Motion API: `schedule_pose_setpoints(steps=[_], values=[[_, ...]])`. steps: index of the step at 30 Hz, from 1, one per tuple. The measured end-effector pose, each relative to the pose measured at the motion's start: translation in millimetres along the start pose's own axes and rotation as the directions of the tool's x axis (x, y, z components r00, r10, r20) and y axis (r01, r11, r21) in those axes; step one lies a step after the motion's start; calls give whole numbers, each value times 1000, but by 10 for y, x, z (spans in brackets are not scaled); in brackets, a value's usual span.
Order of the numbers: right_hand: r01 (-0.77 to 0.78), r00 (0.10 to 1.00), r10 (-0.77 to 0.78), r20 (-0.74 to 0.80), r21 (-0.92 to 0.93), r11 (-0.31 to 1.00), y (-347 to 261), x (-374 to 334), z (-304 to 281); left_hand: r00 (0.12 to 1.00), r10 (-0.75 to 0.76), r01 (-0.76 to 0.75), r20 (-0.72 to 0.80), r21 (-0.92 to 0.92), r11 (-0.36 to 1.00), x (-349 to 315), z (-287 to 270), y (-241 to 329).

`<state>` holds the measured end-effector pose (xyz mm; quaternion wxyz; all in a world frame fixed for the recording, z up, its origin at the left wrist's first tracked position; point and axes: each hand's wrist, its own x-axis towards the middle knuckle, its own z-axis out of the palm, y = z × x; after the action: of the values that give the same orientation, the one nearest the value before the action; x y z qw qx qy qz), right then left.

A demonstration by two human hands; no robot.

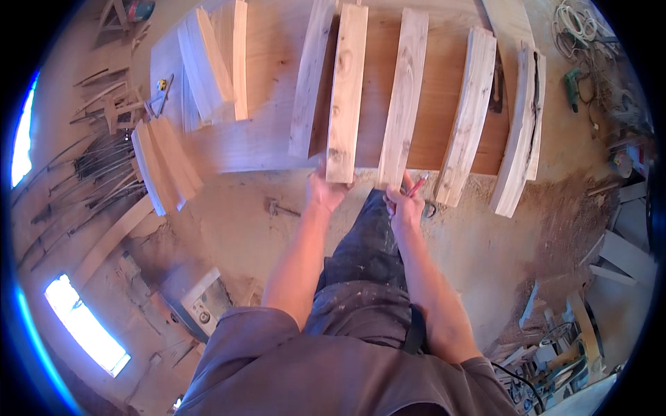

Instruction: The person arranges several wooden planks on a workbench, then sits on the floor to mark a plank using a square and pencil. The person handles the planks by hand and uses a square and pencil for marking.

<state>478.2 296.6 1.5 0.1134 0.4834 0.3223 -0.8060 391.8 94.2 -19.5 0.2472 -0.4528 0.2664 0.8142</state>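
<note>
My left hand [329,193] is closed around the near end of a knotty wooden board [347,97]. In my right hand [405,206] a slim red pencil [418,184] is pinched, its pale tip pointing up and to the right. The fingers of that hand are also at the near end of a second board [404,97], which runs away from me beside the first. Close to the left of the held board lies another plank [312,83]. All of them rest on a brown wooden tabletop [270,90] and some overhang its near edge.
Right of my hands lie a curved board [466,118] and a cracked board [515,139]. More boards [205,62] stand at the far left, with others [165,166] nearer. A green power tool [572,89] lies on the floor; offcuts [555,347] are piled lower right.
</note>
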Motion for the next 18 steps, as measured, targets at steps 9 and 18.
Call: schedule_pose_setpoints(steps=[9, 18], values=[[-25, 1000, 24, 16, 79, 997, 132, 36, 136, 944, 329, -217, 36, 819, 531, -115, -29, 154], [9, 1000, -12, -7, -288, 958, -95, -413, -433, 706, 615, -7, 350, 873, -488, 34, 1264, -411]])
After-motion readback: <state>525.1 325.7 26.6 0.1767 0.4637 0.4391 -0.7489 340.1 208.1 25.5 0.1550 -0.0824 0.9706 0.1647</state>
